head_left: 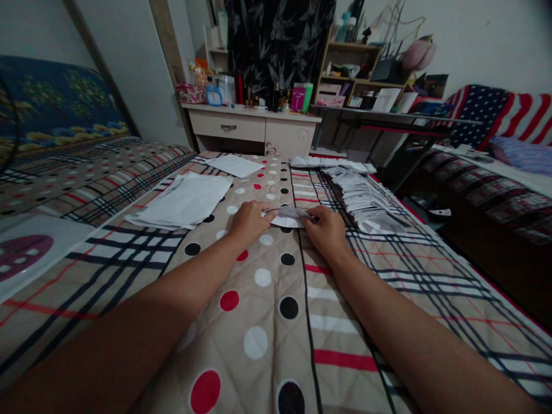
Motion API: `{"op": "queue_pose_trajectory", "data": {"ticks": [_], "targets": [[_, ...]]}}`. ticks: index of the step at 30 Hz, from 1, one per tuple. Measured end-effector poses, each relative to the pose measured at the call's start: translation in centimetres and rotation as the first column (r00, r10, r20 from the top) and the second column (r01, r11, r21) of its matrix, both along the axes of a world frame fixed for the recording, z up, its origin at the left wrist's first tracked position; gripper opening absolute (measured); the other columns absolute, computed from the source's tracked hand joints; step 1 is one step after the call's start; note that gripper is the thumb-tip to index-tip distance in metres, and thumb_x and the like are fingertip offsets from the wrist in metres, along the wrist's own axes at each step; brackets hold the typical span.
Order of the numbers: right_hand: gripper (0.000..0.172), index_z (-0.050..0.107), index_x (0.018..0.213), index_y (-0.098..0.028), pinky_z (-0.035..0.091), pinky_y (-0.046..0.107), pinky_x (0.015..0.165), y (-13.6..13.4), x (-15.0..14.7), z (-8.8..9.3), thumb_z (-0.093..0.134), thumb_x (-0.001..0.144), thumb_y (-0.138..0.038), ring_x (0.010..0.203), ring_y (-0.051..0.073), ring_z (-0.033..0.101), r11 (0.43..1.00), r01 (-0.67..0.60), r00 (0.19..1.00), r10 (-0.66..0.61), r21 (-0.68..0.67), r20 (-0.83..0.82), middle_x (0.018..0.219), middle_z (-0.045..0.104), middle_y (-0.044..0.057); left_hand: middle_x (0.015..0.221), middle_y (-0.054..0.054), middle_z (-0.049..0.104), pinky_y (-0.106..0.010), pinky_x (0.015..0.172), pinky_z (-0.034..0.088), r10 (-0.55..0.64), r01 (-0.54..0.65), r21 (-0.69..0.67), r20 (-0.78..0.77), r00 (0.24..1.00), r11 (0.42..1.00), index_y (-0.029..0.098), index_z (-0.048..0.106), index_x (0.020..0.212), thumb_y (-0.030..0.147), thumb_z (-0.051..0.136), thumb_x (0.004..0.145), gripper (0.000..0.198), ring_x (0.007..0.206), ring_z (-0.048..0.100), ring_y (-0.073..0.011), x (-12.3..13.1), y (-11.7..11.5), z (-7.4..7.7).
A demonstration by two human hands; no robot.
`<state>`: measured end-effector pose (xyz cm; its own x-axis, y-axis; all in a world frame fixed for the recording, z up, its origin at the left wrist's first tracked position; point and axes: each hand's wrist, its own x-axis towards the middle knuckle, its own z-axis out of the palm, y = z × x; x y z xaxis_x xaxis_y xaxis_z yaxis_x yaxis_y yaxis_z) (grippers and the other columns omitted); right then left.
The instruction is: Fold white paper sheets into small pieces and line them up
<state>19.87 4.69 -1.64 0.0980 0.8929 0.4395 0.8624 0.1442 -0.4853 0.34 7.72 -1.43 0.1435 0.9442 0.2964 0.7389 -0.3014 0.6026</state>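
Note:
Over the middle of the bed, a small piece of white paper [288, 217] is held between my two hands, its middle bowed. My left hand [251, 221] pinches its left end, thumb on the near side. At its right end my right hand [326, 229] grips the paper, fingers closed. A stack of white sheets [183, 198] lies to the left of my left hand, and a smaller white sheet [236, 165] rests beyond it. Right of my right hand, a long row of folded papers [360, 195] overlaps on the cover.
A patterned bedcover [263, 299] with dots and plaid spreads beneath everything. Another bundle of folded papers [332, 164] lies at the far right. Beyond the bed stand a white dresser [228, 125] and a shelf [356, 57]. A bag with a red print [34, 247] lies at left.

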Motion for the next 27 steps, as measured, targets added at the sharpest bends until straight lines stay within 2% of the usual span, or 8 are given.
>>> {"op": "queue_pose_trajectory", "data": {"ticks": [3,7,11,14,18,21,24,27], "targets": [[0.025,0.077,0.094,-0.022,0.044,0.031,0.072,-0.1,0.5,0.0,0.059,0.078,-0.026,0.088,0.025,0.067,1.0,0.028,1.0,-0.028,-0.013,0.012,0.095,0.076,0.007,0.067,-0.006,0.071,-0.026,0.058,0.042,0.055,-0.055,0.001,0.061,0.997,0.998,0.017,0.077,0.088,0.04,0.058,0.083,0.03,0.067,0.064,-0.0195,-0.8,0.5,-0.2],[0.023,0.076,0.094,-0.023,0.044,0.032,0.069,-0.9,1.2,0.7,0.06,0.078,-0.027,0.085,0.025,0.067,0.994,0.11,0.992,-0.111,0.004,0.063,0.092,0.076,0.006,0.062,-0.004,0.068,-0.023,0.051,0.042,0.136,-0.128,-0.046,0.245,0.96,0.991,0.016,0.075,0.087,0.04,0.054,0.084,0.032,0.055,0.061,-0.0148,-1.9,1.3,-0.8],[0.018,0.073,0.09,-0.021,0.045,0.031,0.068,-2.8,3.3,1.7,0.061,0.079,-0.029,0.078,0.022,0.066,0.995,-0.012,1.0,0.013,0.098,-0.006,0.087,0.074,0.005,0.063,-0.003,0.068,-0.021,0.046,0.04,0.157,-0.137,-0.087,0.311,0.937,0.987,0.018,0.075,0.089,0.041,0.053,0.083,0.032,0.05,0.058,-0.0127,-2.3,1.7,-1.3],[0.018,0.07,0.088,-0.019,0.046,0.03,0.068,-4.7,7.0,1.8,0.059,0.083,-0.033,0.072,0.02,0.064,0.977,-0.064,0.996,0.075,0.205,-0.047,0.081,0.071,0.004,0.063,-0.003,0.068,-0.021,0.045,0.039,0.151,-0.13,-0.09,0.298,0.943,0.987,0.019,0.075,0.089,0.041,0.053,0.083,0.032,0.049,0.058,-0.0124,-2.2,1.7,-1.4],[0.014,0.067,0.087,-0.021,0.046,0.034,0.069,-6.4,13.5,1.0,0.063,0.081,-0.033,0.072,0.023,0.065,0.962,0.119,0.99,-0.134,0.247,0.043,0.078,0.07,0.007,0.063,-0.003,0.069,-0.022,0.045,0.038,0.15,-0.127,-0.095,0.302,0.941,0.987,0.019,0.075,0.088,0.042,0.053,0.083,0.033,0.049,0.057,-0.0126,-2.1,1.7,-1.4],[0.01,0.067,0.085,-0.022,0.044,0.034,0.068,-6.3,16.9,0.7,0.065,0.08,-0.031,0.077,0.025,0.066,0.929,0.24,0.939,-0.295,0.281,0.175,0.085,0.072,0.012,0.064,-0.003,0.069,-0.023,0.046,0.036,0.14,-0.12,-0.088,0.272,0.952,0.989,0.019,0.075,0.087,0.042,0.053,0.082,0.033,0.047,0.055,-0.012,-2.1,1.8,-1.5],[0.008,0.066,0.082,-0.023,0.041,0.034,0.07,-5.4,18.1,0.9,0.063,0.083,-0.031,0.087,0.026,0.065,0.906,0.234,0.891,-0.345,0.352,0.296,0.093,0.072,0.013,0.065,-0.003,0.07,-0.023,0.047,0.035,0.135,-0.119,-0.08,0.248,0.959,0.99,0.019,0.074,0.081,0.044,0.053,0.083,0.033,0.048,0.054,-0.0115,-2.1,1.9,-1.5],[0.011,0.065,0.076,-0.023,0.037,0.033,0.066,-4.3,17.7,1.1,0.063,0.082,-0.031,0.092,0.025,0.062,0.914,0.214,0.841,-0.352,0.344,0.411,0.095,0.071,0.012,0.064,-0.004,0.069,-0.023,0.046,0.034,0.135,-0.117,-0.088,0.239,0.962,0.989,0.018,0.072,0.074,0.045,0.053,0.083,0.034,0.047,0.053,-0.0116,-2.1,1.8,-1.5]]}}
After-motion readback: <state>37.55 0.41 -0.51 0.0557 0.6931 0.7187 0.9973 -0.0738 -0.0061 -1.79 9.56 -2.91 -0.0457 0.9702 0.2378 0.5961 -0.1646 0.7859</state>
